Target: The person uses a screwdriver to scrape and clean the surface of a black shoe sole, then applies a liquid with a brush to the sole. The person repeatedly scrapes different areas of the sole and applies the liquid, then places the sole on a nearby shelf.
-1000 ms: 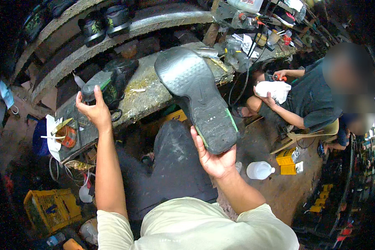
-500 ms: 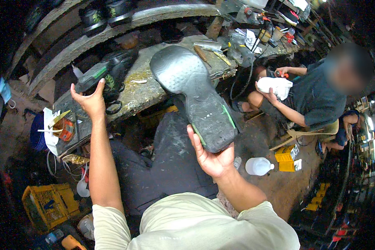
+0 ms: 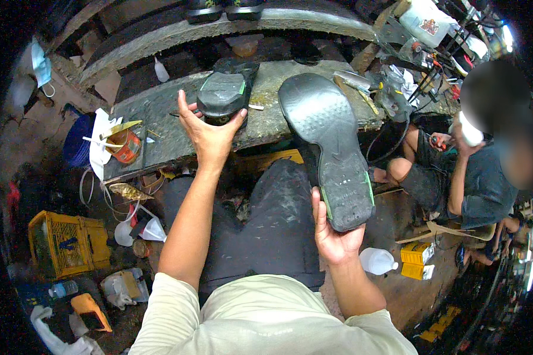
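Observation:
My right hand (image 3: 340, 238) holds a black shoe (image 3: 337, 148) by its heel. The shoe's sole faces up, with green strips along both heel edges, and its toe points away over the bench. My left hand (image 3: 212, 133) is closed round the heel of a second black shoe (image 3: 221, 97) on the workbench (image 3: 160, 145), thumb on the right side and fingers on the left. This shoe also lies sole up, its heel toward me and green at the heel edges. Its far end is dark and hard to make out.
An orange can (image 3: 124, 147) stands at the bench's left end. Tools (image 3: 355, 81) and plastic bags lie on the bench's right part. A yellow crate (image 3: 65, 245) sits on the floor at left, a white jug (image 3: 378, 261) at right. Another person (image 3: 485, 195) sits nearby.
The view has swung left. The left-hand shoe has turned so its heel points toward me. My right hand keeps its shoe. The seated person's white object has risen toward the head.

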Demonstrator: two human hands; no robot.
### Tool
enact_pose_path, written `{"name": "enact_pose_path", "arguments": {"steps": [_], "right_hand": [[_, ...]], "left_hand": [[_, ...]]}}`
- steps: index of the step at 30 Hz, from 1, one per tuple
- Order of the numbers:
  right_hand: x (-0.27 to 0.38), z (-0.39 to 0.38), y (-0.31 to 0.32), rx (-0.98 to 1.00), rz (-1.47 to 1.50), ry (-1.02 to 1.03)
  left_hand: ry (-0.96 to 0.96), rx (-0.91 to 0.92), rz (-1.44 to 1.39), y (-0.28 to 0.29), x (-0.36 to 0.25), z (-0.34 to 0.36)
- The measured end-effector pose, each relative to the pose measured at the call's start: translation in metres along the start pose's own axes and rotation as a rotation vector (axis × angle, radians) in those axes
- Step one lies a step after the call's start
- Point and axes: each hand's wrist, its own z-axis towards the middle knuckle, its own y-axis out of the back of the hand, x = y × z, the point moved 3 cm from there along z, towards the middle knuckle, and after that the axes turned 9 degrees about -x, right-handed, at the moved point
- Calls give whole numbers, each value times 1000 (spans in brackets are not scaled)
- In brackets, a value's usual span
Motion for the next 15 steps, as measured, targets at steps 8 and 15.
{"name": "enact_pose_path", "arguments": {"steps": [8, 15], "right_hand": [[-7, -6, 12, -73, -3, -2], [-36, -27, 61, -289, -105, -185]], "left_hand": [[83, 40, -456, 44, -11, -50], [742, 657, -1085, 29, -19, -118]]}}
